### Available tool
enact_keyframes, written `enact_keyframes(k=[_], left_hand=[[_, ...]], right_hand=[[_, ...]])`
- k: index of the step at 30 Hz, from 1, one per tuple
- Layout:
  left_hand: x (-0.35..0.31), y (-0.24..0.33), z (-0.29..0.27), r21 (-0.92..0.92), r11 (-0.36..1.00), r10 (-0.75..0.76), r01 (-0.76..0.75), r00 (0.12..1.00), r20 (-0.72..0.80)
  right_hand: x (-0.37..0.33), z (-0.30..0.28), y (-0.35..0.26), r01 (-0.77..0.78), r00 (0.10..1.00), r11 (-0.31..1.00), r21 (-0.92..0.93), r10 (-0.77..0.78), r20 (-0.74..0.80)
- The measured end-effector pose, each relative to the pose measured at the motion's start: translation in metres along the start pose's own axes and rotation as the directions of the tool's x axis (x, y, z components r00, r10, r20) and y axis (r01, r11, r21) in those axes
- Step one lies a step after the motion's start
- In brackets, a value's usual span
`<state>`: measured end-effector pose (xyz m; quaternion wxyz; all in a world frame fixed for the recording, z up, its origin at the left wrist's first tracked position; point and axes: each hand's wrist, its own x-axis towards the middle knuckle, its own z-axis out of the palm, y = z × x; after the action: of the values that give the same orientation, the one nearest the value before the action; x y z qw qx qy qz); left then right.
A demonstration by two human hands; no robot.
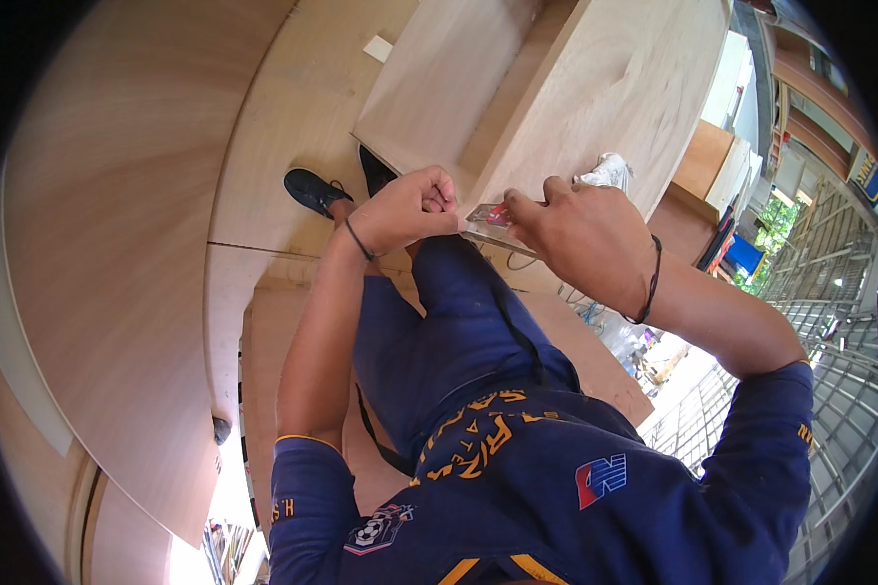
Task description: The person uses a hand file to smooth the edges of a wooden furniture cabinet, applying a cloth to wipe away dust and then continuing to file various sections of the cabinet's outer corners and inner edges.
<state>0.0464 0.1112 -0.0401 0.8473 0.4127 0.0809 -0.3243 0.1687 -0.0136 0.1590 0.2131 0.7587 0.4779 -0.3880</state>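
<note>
My right hand (590, 234) grips a small flat tool (493, 214) with a red part and a shiny greyish end that points left. Its fingers wrap over the tool, so its exact kind does not show. Just left of that end, my left hand (410, 210) is closed, fingers curled and thumb stretched toward the tool's tip. Whatever it may pinch is too small to make out. Both hands are held over the near edge of a pale wooden box-like piece (595, 88), above my knees.
A crumpled white bag or cloth (607, 171) lies on the wooden piece. A large curved-looking wood panel (127, 224) fills the left side. A small pale offcut (378, 48) lies at the far side. Metal grating (810, 292) stands at the right, near a blue container (744, 255).
</note>
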Motion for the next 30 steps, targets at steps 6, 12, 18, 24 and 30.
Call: enact_keyframes(k=[6,12,18,24,30], left_hand=[[0.001,-0.005,-0.002,-0.034,0.999,-0.003,0.003,1.0,0.016],[0.001,0.012,-0.003,0.104,0.993,-0.064,0.06,0.997,0.035],[0.0,0.023,0.005,0.178,0.98,-0.091,0.094,0.995,-0.028],[0.006,0.028,0.011,0.297,0.944,-0.124,0.144,0.989,-0.086],[0.003,0.052,0.013,0.327,0.917,-0.224,0.23,0.973,-0.056]], right_hand=[[-0.002,0.01,0.004,-0.04,0.999,0.993,0.111,0.04,-0.006],[-0.013,0.006,-0.003,-0.044,0.998,0.994,0.102,0.049,-0.047],[-0.039,0.013,0.014,-0.089,0.985,0.986,0.143,0.108,-0.131],[-0.054,0.051,0.052,-0.23,0.882,0.872,0.431,0.374,-0.287],[-0.067,0.089,0.075,-0.214,0.782,0.677,0.705,0.551,-0.291]])
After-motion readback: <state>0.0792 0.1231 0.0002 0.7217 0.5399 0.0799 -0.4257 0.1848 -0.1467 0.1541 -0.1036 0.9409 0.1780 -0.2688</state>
